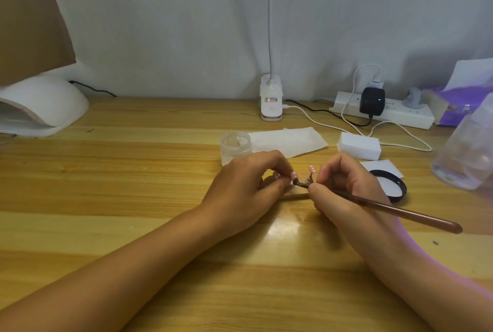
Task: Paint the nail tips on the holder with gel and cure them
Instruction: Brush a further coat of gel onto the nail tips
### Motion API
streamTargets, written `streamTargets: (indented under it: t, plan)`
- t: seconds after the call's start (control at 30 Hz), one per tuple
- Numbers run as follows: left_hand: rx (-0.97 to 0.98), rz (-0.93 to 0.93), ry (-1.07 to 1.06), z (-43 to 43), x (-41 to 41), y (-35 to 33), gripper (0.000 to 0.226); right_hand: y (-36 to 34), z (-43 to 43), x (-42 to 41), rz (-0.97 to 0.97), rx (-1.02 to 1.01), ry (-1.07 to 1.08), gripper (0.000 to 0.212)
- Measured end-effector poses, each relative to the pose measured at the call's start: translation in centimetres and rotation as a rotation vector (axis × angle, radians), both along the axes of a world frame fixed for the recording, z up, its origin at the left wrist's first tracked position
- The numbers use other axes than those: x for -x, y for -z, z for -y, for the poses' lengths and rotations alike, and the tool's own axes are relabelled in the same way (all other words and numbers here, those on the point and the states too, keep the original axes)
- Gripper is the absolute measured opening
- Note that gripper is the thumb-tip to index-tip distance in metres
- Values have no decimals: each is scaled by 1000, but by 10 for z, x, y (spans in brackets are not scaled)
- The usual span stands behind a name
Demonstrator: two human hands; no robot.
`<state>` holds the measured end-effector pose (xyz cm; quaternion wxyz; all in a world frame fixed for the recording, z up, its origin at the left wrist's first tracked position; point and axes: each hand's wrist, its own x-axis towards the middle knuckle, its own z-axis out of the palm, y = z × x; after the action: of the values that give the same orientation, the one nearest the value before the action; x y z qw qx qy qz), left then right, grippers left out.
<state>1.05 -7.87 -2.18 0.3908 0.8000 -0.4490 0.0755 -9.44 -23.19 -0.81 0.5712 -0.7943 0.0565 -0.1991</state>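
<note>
In the head view, your left hand [248, 184] pinches the holder [293, 196] steady on the bench [133, 184]. Your right hand [344, 184] pinches the brush [386, 207] close to its bristles, likely for control over the pink nail tips [293, 175]. The clear jar [236, 146] stands open just behind your left hand, within easy reach, its contents too faint to tell, its black lid [392, 182] set aside right.

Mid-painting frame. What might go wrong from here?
1. The open jar stands just behind the left hand; a stray move might tip it.
2. The right hand works the brush among close-set nail tips, so gel may smear onto the fingers gripping the holder.
3. The lamp sits far left; wet tips could get touched on the way.
</note>
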Motion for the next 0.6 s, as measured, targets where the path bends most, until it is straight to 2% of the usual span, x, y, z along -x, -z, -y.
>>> streamTargets:
  t: [0.23,0.6]
  plan:
    - [-2,-8,4,0,0,-1,12,-1,-2,1,46,-76,22,11]
    - [6,-8,4,1,1,-1,9,-2,-3,1,-37,29,5,13]
